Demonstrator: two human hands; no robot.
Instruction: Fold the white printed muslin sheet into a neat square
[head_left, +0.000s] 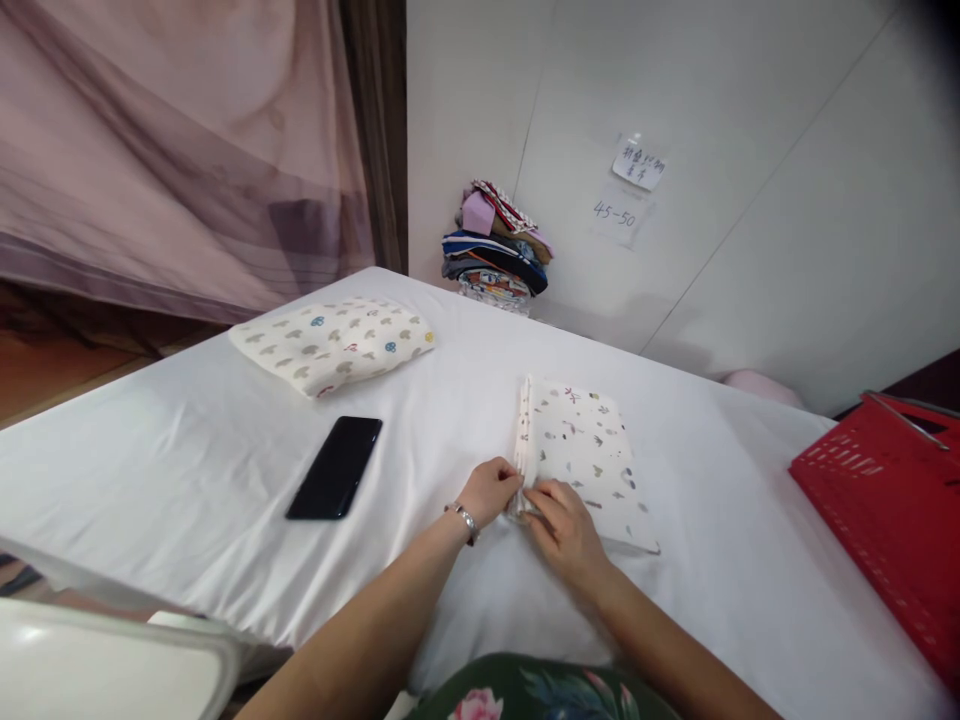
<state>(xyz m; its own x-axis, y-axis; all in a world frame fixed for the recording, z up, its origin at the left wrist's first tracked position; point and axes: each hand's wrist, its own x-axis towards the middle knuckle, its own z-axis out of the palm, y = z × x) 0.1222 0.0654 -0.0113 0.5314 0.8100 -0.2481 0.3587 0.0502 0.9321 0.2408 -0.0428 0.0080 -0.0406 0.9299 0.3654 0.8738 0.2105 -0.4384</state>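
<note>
A folded white cloth (589,450) with small printed figures lies flat on the white-covered table (442,430) in front of me. Its left side shows several stacked layers. At the near left corner of the cloth, my left hand (491,490) is closed with fingertips pinching the layered edge. My right hand (562,525) meets it there, thumb and fingers also pinched on that corner. What exactly lies between the fingertips is partly hidden. A silver bracelet (463,522) circles the left wrist.
A printed white cloth bundle (337,345) and a black phone (335,468) lie on the left. Folded fabrics (497,245) are stacked beyond the far edge, by the wall. A red basket (885,500) stands at right; a white chair (105,660) is at lower left.
</note>
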